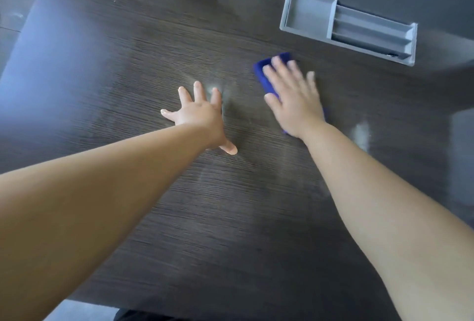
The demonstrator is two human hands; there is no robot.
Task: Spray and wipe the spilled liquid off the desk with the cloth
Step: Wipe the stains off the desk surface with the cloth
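The right grip [292,94] lies flat on a folded deep-blue cloth [264,69]. Its fingers are straight and spread a little, pressing down rather than curling round the fabric. The cloth sits directly under this palm on the dark wood-grain bench [128,64]. A blue edge shows beyond the fingertips and on the thumb side, and a sliver shows by the wrist, so its long axis runs roughly along the hand.

The left grip [198,112] is splayed wide and planted palm-down on the bare bench, holding nothing. I judge that it serves as a brace.

The next stroke turns on where the remaining wet lies from the cloth:
- A pale, shiny smear [361,133] sits on the outer side of the right wrist, nearer the person than the cloth and just apart from it.
- A fainter glint [214,89] shows at the left grip's fingertips, on the cloth's inner side.

The picture is blurred, so either mark may be partly window glare rather than liquid.

The right grip already has the cloth under it and is the closer of the two to the larger smear. A pull back and outward looks like the natural next move, with the flat pressure kept even so the cloth does not bunch.

A grey plastic divided tray [307,12] stands beyond the right grip's fingertips, apart from the cloth. No spray bottle is in view.
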